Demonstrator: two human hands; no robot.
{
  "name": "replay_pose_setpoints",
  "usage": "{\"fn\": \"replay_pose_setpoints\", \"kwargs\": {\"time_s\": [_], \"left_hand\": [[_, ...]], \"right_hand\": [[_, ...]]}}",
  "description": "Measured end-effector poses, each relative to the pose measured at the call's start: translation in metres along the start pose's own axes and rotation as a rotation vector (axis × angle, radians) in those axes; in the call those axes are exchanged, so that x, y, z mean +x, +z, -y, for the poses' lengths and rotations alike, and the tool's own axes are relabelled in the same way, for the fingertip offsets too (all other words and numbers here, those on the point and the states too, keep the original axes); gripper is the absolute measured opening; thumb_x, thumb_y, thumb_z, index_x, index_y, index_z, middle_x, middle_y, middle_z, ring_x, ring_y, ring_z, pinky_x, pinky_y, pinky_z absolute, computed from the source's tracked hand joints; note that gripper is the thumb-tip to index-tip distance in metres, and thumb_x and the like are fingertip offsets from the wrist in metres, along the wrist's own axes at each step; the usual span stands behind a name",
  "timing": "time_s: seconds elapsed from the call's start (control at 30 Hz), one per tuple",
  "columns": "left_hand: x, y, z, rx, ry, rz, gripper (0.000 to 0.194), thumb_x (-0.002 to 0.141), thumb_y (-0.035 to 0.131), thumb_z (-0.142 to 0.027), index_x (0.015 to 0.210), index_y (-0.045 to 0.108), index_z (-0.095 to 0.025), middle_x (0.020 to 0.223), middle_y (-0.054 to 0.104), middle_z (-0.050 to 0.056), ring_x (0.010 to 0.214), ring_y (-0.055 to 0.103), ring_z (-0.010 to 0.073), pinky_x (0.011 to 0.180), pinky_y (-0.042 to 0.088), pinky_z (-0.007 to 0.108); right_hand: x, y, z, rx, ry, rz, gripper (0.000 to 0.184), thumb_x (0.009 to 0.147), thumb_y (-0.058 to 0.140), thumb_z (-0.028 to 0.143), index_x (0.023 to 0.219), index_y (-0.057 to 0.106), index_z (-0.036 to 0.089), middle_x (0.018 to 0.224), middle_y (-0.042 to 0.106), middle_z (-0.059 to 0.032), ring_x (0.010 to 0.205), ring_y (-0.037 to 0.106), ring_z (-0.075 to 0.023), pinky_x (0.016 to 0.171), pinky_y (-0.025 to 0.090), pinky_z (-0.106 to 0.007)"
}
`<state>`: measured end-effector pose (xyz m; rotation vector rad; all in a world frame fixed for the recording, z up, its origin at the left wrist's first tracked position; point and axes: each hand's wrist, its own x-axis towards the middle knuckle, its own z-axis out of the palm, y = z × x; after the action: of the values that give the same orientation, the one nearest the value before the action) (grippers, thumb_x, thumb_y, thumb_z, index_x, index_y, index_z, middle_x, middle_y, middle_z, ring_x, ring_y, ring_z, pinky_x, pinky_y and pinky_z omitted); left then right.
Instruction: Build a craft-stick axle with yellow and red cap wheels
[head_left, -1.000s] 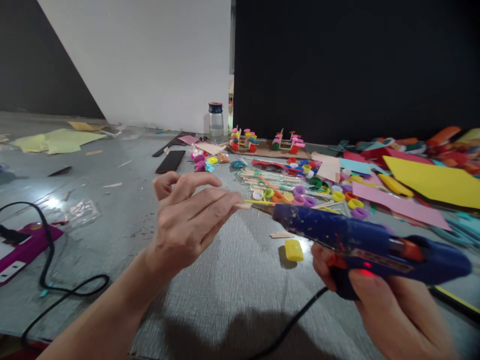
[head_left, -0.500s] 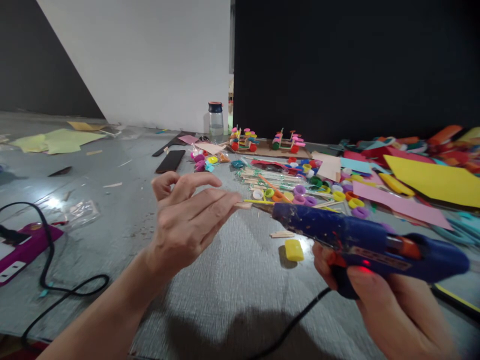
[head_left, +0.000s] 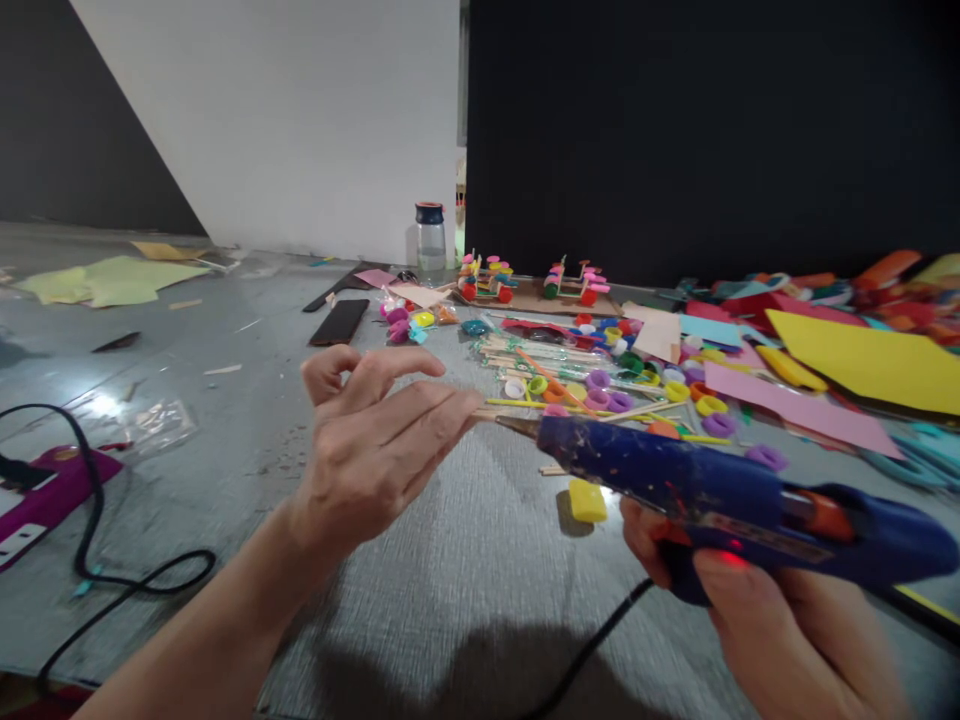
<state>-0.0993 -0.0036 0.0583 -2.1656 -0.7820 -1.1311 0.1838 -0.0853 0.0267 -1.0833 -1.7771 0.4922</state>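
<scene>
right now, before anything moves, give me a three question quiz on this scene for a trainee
1. Which hand grips the blue plastic glue gun: A) left, B) right, C) neither?
2. True or false: the yellow rounded-square block sits on the magenta power strip.
3. What is the pointed metal nozzle aimed toward?

Key: 1. B, the right hand. 2. False, it sits on the grey table. 3. The pale wooden piece in the left hand.

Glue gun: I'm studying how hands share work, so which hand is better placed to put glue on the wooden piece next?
Probably the right hand: it grips the glue gun, whose nozzle points toward the wooden piece held in the left hand's fingertips.
</scene>
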Motion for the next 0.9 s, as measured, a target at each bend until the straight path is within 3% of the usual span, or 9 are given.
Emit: {"fn": "replay_pose_setpoints", "kwargs": {"time_s": [0.23,0.57,0.73,0.9], "left_hand": [[-0.0022,0.0001,0.0016,-0.014,-0.021,0.002,0.014,0.096,0.069,-0.020,0.109,0.069,-0.026,0.090,0.080,-0.003,0.101,0.071,0.0225,0.083,0.034,0.044],[0.0001,-0.0004,-0.0003,0.017,0.022,-0.005,0.009,0.098,0.067,-0.020,0.106,0.069,-0.024,0.087,0.080,-0.003,0.098,0.071,0.0218,0.083,0.032,0.045],[-0.0018,-0.0011,0.0005,-0.016,-0.019,-0.012,0.013,0.096,0.070,-0.020,0.107,0.069,-0.026,0.089,0.080,-0.003,0.101,0.071,0.0224,0.085,0.033,0.045],[-0.0018,-0.0007,0.0011,-0.006,-0.002,-0.018,0.011,0.097,0.068,-0.020,0.107,0.069,-0.026,0.088,0.080,-0.003,0.099,0.072,0.0221,0.084,0.033,0.044]], "right_hand": [[-0.0012,0.0021,-0.0038,0.022,0.021,-0.026,0.019,0.101,0.055,0.041,0.101,0.072,0.031,0.082,0.074,-0.0034,0.075,0.068,-0.0248,0.074,0.058,-0.041],[0.0003,0.0018,-0.0006,-0.096,-0.041,-0.038,0.022,0.101,0.054,0.043,0.106,0.071,0.029,0.095,0.078,-0.0064,0.086,0.073,-0.0282,0.075,0.060,-0.042],[-0.0023,0.0027,-0.0074,0.031,0.015,-0.013,0.022,0.104,0.052,0.037,0.096,0.072,0.030,0.075,0.073,-0.0008,0.067,0.067,-0.0199,0.064,0.056,-0.033],[-0.0035,0.0002,-0.0084,0.029,0.011,0.020,0.021,0.102,0.054,0.039,0.109,0.074,0.033,0.098,0.078,-0.0025,0.088,0.072,-0.0236,0.081,0.057,-0.038]]}}
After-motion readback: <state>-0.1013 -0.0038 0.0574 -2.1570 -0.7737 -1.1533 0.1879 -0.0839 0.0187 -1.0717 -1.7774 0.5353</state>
